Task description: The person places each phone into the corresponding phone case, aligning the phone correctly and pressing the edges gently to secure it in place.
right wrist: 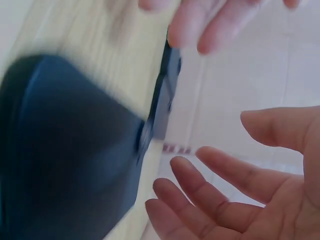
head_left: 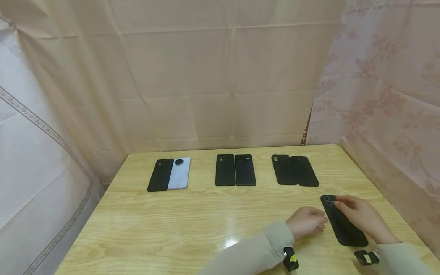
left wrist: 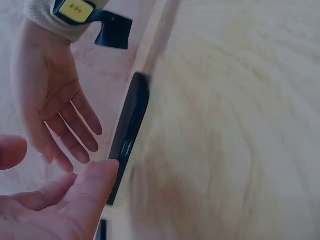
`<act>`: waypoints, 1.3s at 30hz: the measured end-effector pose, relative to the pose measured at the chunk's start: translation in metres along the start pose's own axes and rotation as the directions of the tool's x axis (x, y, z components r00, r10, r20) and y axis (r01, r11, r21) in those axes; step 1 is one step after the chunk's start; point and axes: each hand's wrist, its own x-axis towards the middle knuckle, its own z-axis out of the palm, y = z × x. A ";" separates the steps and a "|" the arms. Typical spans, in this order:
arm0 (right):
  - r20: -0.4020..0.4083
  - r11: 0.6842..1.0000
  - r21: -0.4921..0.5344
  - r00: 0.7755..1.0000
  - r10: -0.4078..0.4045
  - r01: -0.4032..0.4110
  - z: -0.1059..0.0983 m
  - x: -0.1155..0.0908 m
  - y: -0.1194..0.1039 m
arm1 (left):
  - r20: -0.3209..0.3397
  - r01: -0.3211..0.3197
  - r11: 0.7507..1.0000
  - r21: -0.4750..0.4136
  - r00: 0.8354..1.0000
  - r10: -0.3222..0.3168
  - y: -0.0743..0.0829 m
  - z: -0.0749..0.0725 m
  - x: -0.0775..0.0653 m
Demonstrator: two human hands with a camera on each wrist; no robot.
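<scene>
A black phone or phone case [head_left: 346, 228] with round camera rings at its top corner lies near the table's right side. My right hand [head_left: 368, 218] hovers over it, fingertips by the camera corner. In the right wrist view that hand's fingers are spread, with a gap to the dark slab [right wrist: 70, 150], which is blurred. My left hand [head_left: 307, 221] is at the slab's left side, fingers loosely bent. Its fingertips [left wrist: 107, 170] come right up to the long edge of the slab [left wrist: 131, 112] in the left wrist view, with the thumb apart.
Along the far part of the wooden table [head_left: 165, 229] lie three pairs: a black case [head_left: 160, 175] beside a white phone [head_left: 179, 175], two black slabs [head_left: 225, 172] in the middle, and two more black slabs [head_left: 285, 172] at right. Curtains [head_left: 213, 76] hang behind.
</scene>
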 end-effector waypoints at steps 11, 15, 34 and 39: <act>-0.050 0.979 0.175 0.994 -0.094 0.102 0.035 0.011 -0.062 | -0.066 -0.184 0.968 0.171 0.978 0.198 -0.004 -0.062 -0.020; -0.059 0.946 0.285 0.988 -0.146 0.156 0.047 0.020 -0.083 | -0.072 -0.230 0.946 0.229 0.965 0.252 -0.007 -0.087 -0.030; -0.037 0.702 0.672 0.957 -0.289 0.238 0.112 0.067 -0.189 | -0.229 -0.246 0.853 0.460 0.895 0.382 -0.033 -0.251 -0.094; -0.007 0.698 0.664 0.936 -0.352 0.268 0.136 0.080 -0.221 | -0.301 -0.126 0.857 0.500 0.902 0.308 -0.040 -0.295 -0.107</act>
